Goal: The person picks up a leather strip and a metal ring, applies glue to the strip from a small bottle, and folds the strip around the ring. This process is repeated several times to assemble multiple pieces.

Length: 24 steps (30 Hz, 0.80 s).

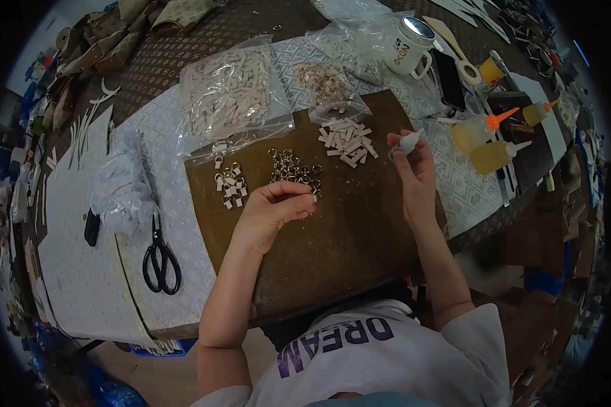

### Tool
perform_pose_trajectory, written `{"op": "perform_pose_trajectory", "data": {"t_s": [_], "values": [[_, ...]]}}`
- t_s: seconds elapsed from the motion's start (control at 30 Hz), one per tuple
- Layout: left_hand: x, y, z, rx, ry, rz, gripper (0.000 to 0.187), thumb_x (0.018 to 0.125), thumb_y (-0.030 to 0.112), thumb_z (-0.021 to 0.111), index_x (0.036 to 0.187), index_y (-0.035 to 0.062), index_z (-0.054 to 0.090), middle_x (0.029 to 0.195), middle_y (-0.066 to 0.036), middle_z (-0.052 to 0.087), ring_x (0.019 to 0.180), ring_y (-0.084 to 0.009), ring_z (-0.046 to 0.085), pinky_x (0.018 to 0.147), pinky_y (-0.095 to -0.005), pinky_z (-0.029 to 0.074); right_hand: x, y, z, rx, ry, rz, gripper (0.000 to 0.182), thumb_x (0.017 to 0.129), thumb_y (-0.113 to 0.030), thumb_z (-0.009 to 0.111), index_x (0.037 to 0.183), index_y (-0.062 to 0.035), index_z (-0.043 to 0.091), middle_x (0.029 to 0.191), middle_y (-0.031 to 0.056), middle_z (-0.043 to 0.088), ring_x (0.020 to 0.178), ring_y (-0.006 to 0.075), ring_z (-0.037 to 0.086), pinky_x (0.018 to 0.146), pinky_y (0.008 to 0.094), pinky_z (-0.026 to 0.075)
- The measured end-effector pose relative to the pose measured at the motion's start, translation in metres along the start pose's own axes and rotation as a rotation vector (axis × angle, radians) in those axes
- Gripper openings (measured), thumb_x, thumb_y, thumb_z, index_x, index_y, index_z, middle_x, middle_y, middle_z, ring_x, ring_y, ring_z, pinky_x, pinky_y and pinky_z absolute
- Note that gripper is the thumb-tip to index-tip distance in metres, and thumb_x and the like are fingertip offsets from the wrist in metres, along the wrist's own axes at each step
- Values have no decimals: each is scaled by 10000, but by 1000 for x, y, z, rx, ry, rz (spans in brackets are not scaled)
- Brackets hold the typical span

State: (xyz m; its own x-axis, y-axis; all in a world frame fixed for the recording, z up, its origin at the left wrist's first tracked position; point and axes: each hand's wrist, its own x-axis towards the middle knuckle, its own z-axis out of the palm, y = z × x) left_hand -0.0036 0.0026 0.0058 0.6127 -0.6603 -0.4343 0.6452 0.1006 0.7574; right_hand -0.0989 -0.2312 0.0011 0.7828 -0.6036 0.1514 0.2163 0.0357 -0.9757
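My left hand [271, 214] rests on the brown work board [346, 237], fingers pinched on a small piece beside a pile of metal rings [293, 167]. What exactly it pinches is too small to tell. My right hand [414, 169] is raised over the board's right side and grips a small white glue bottle [407, 142], nozzle pointing left. A heap of short beige strips [348, 140] lies between the two hands, farther back. A cluster of finished strip-and-ring pieces [229, 185] lies left of my left hand.
Black scissors [160, 258] lie on the white patterned cloth at left. Clear bags of strips [231, 95] and rings [326, 85] sit behind the board. Glue bottles with orange and white caps [485, 129], a white mug [407, 47], a phone [448, 78] and tape stand at right.
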Motion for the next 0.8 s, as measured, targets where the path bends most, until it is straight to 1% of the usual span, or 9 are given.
{"op": "perform_pose_trajectory", "data": {"t_s": [0.17,0.27,0.37,0.47,0.67,0.7,0.8], "values": [[0,0,-1,4,-9,0,170,778,19,667,943,6,627,853,-71,654,739,-142,644,680,-236,531,27,22,-13,-107,62,-122,327,870,-15,557,1178,-10,447,1101,56,541,1021,148,537,885,262,427],[2,-1,-3,6,-21,1,168,778,18,666,941,7,625,855,-70,652,738,-140,642,680,-234,530,37,22,-18,-343,38,-142,302,862,-47,582,1146,-14,485,1095,59,558,982,148,556,850,261,439],[2,-2,-2,-1,-19,3,164,779,20,666,936,8,624,857,-68,650,735,-136,638,682,-230,526,42,21,-17,-501,84,-120,299,850,-69,604,1131,-30,512,1085,63,581,964,151,565,813,262,448],[2,-1,-2,8,-16,-2,154,782,22,665,930,9,625,855,-66,648,733,-135,635,687,-229,522,43,23,-17,-604,93,-179,300,845,-72,605,1131,-40,521,1083,76,594,927,165,584,776,276,462],[3,-6,-3,-22,-32,40,145,791,10,651,878,65,550,859,-75,645,737,-130,633,669,-230,518,40,30,-17,-668,66,-249,304,839,-60,601,1131,-23,522,1049,99,600,844,176,607,736,290,472],[3,-5,-2,-20,-23,35,179,794,2,644,831,93,494,866,-79,642,736,-131,633,658,-230,516,39,28,-15,-696,69,-249,308,842,-61,599,1137,-19,520,1033,96,607,831,179,608,734,290,472],[3,-6,-3,-31,-24,53,197,796,-1,640,792,100,471,877,-81,639,732,-135,632,656,-230,516,39,26,-13,-683,51,-191,308,845,-65,597,1141,-21,521,1022,96,609,834,185,611,738,296,474]]}}
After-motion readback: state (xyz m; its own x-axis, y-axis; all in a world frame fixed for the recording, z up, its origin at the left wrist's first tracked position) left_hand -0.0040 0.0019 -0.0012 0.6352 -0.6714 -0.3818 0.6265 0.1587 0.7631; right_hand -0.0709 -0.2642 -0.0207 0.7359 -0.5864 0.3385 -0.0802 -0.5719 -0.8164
